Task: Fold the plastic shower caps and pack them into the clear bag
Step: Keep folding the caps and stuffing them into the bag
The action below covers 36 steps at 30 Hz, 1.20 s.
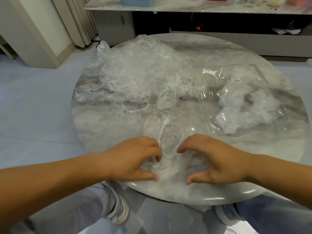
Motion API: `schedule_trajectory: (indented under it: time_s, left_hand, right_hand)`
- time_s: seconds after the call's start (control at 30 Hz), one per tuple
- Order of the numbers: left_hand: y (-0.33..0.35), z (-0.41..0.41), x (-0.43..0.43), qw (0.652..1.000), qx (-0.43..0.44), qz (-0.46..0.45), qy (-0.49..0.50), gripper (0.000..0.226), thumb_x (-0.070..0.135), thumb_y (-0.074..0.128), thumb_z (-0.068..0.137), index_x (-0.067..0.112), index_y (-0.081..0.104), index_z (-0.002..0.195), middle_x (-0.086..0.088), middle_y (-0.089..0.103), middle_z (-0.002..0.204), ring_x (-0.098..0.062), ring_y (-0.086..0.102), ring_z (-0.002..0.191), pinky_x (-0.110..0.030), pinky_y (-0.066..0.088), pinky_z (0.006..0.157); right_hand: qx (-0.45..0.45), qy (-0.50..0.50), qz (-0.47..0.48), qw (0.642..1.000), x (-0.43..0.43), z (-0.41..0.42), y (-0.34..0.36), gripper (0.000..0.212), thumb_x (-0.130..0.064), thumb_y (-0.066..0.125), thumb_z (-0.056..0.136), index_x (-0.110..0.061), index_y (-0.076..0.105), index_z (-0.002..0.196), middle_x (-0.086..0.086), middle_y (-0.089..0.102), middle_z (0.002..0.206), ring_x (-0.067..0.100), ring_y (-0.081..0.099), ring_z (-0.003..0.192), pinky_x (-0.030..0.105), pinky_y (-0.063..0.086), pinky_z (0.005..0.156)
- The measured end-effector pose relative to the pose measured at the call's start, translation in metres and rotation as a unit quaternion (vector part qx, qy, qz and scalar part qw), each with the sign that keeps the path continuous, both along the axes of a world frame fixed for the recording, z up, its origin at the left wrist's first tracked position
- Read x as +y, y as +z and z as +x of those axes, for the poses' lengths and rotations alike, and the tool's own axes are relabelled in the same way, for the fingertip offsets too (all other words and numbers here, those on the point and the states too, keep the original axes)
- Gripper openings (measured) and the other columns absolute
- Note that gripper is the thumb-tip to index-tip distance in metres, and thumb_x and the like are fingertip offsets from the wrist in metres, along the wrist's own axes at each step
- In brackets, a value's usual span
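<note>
While most of the work is judged to lie ahead, a start has plainly been made. On the round table a big loose pile of crumpled caps is spread over the far left and centre, none of it folded, and this is taken as the bulk of what remains. To the right the bag is laid flat, well apart from the hands, and a white wad of packed caps is seen inside it; how many are in there cannot be counted. Between pile and near edge a single cap is stretched lengthwise toward the person, so the folding of this one is judged to be under way and its packing not yet done. Its near end is gathered by the left hand, fingers curled and thumb drawn in, with film bunched between them. By the right hand the opposite side is touched with bent fingertips; whether film is pinched there cannot be told, the plastic being too clear.
</note>
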<state>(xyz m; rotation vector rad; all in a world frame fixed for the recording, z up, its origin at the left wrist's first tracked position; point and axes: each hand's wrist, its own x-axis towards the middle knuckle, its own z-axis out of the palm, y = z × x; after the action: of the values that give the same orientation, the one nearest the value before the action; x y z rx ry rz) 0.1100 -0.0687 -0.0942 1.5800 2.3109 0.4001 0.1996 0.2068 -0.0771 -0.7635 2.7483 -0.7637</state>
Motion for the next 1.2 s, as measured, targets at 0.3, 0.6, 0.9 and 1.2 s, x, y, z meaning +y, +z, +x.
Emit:
schedule_trajectory:
  time_s: [0.3, 0.6, 0.9, 1.2]
  left_hand:
    - [0.014, -0.01, 0.007, 0.949, -0.258, 0.065, 0.168, 0.008, 0.029, 0.061, 0.099, 0.026, 0.064, 0.092, 0.001, 0.07, 0.088, -0.013, 0.066, 0.08, -0.041, 0.055, 0.082]
    - [0.016, -0.021, 0.016, 0.871, -0.349, 0.028, 0.345, 0.015, 0.022, 0.057, 0.101, 0.012, 0.064, 0.092, -0.008, 0.066, 0.074, -0.033, 0.066, 0.065, -0.052, 0.062, 0.068]
    - [0.041, -0.016, 0.029, 0.937, -0.19, 0.089, 0.28, 0.004, 0.022, 0.066, 0.092, 0.024, 0.066, 0.096, 0.002, 0.067, 0.078, -0.001, 0.057, 0.062, -0.027, 0.051, 0.064]
    - [0.026, -0.022, 0.04, 0.77, -0.509, 0.041, 0.383, 0.026, 0.006, 0.05, 0.098, 0.015, 0.055, 0.122, -0.015, 0.074, 0.107, -0.025, 0.074, 0.094, -0.038, 0.06, 0.089]
  right_hand:
    - [-0.093, -0.153, -0.089, 0.98, -0.012, -0.011, 0.0, 0.03, -0.044, 0.085, 0.077, -0.029, 0.072, 0.1, -0.017, 0.068, 0.097, -0.004, 0.061, 0.094, 0.01, 0.043, 0.08]
    - [-0.099, -0.202, -0.043, 0.973, -0.019, -0.023, -0.003, 0.027, -0.04, 0.062, 0.098, -0.024, 0.064, 0.076, -0.003, 0.066, 0.073, 0.003, 0.056, 0.063, 0.026, 0.049, 0.066]
    - [-0.1, -0.263, 0.048, 0.958, -0.033, -0.042, -0.008, 0.017, -0.034, 0.061, 0.096, -0.026, 0.063, 0.081, -0.013, 0.06, 0.069, 0.005, 0.058, 0.067, 0.018, 0.041, 0.059]
    - [-0.022, -0.313, 0.02, 0.949, -0.029, -0.054, 0.025, 0.028, -0.041, 0.076, 0.086, -0.024, 0.054, 0.093, -0.012, 0.06, 0.085, 0.002, 0.057, 0.076, 0.018, 0.042, 0.063]
